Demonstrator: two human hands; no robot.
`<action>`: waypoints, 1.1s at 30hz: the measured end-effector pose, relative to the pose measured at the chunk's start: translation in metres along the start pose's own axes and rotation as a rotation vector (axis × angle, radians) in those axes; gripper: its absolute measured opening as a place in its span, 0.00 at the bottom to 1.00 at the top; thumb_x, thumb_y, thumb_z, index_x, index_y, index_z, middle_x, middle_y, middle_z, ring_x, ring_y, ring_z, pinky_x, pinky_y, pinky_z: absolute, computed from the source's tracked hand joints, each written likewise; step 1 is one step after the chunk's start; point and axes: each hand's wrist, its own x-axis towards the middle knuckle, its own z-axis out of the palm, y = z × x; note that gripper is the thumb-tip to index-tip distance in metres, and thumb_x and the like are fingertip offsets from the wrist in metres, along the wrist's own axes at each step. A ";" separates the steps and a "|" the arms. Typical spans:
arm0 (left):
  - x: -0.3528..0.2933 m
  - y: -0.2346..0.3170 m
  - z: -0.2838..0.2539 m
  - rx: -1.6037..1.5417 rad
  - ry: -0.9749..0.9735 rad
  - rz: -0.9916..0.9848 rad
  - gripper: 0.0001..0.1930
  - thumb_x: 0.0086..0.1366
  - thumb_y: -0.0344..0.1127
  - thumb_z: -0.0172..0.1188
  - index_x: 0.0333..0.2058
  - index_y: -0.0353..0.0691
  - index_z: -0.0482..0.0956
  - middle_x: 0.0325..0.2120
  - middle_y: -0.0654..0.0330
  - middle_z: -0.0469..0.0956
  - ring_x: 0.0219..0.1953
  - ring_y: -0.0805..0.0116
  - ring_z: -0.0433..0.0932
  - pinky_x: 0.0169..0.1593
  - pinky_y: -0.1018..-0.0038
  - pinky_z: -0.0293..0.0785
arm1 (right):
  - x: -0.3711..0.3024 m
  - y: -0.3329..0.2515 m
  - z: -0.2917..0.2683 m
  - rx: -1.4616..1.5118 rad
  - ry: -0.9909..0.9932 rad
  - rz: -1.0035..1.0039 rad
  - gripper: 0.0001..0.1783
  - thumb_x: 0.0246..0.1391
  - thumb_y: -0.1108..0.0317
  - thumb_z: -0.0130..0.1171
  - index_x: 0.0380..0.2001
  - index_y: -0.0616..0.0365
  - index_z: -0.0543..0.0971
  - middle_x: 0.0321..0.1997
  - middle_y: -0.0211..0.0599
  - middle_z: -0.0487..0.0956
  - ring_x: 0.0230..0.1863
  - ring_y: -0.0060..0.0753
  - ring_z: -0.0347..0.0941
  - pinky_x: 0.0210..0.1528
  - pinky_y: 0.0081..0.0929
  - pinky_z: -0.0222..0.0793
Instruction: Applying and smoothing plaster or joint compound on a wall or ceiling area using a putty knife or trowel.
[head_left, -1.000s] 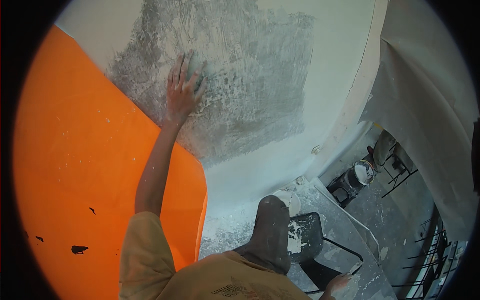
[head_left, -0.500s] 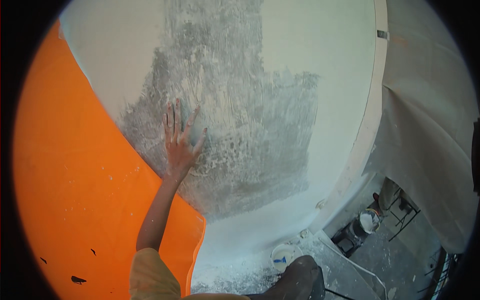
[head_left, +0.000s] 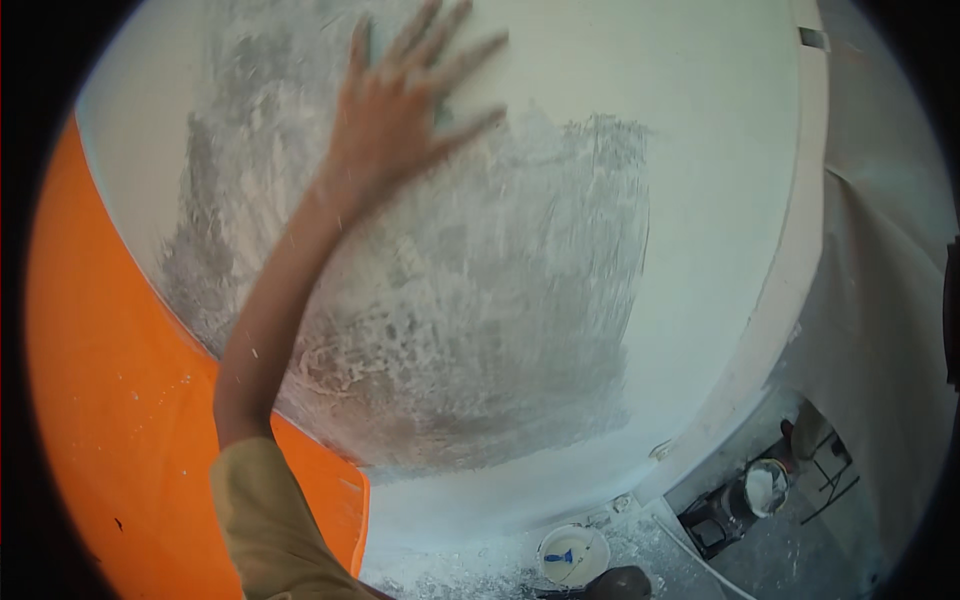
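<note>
My left hand reaches up to the wall, its fingers spread and slightly blurred. The hand is over a rough patch of grey, streaky plaster that stands out from the pale surface around it. Nothing shows in the hand; whether the palm presses on the wall is hidden behind it. My right hand is out of view.
An orange sheet covers the left side. On the dusty floor below stands a white bucket with a blue-handled tool. Farther right are a dark bucket with white stuff and a grey hanging sheet.
My left hand has moved up and slightly right across the plaster, fingers still spread. The view has shifted, so the orange sheet sits farther left.
</note>
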 end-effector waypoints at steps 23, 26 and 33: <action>0.101 -0.007 0.011 -0.010 -0.123 -0.124 0.29 0.59 0.69 0.50 0.59 0.80 0.66 0.65 0.65 0.60 0.68 0.56 0.55 0.70 0.49 0.40 | 0.361 -0.599 -0.457 0.928 -1.008 -1.104 0.14 0.63 0.65 0.52 0.46 0.63 0.78 0.34 0.35 0.80 0.33 0.27 0.76 0.34 0.24 0.72; 0.097 -0.011 0.006 0.012 -0.131 -0.126 0.29 0.59 0.69 0.50 0.60 0.81 0.65 0.65 0.66 0.61 0.68 0.57 0.56 0.70 0.50 0.42 | 0.353 -0.617 -0.549 1.154 -1.477 -0.783 0.12 0.63 0.66 0.53 0.44 0.63 0.75 0.32 0.33 0.78 0.31 0.24 0.74 0.32 0.21 0.71; 0.092 -0.005 0.004 -0.054 -0.132 -0.110 0.27 0.57 0.63 0.58 0.57 0.76 0.72 0.65 0.56 0.60 0.68 0.50 0.54 0.69 0.46 0.40 | 0.301 -0.660 -0.610 1.362 -1.819 -0.774 0.10 0.66 0.61 0.49 0.42 0.56 0.69 0.26 0.27 0.69 0.19 0.14 0.58 0.21 0.15 0.54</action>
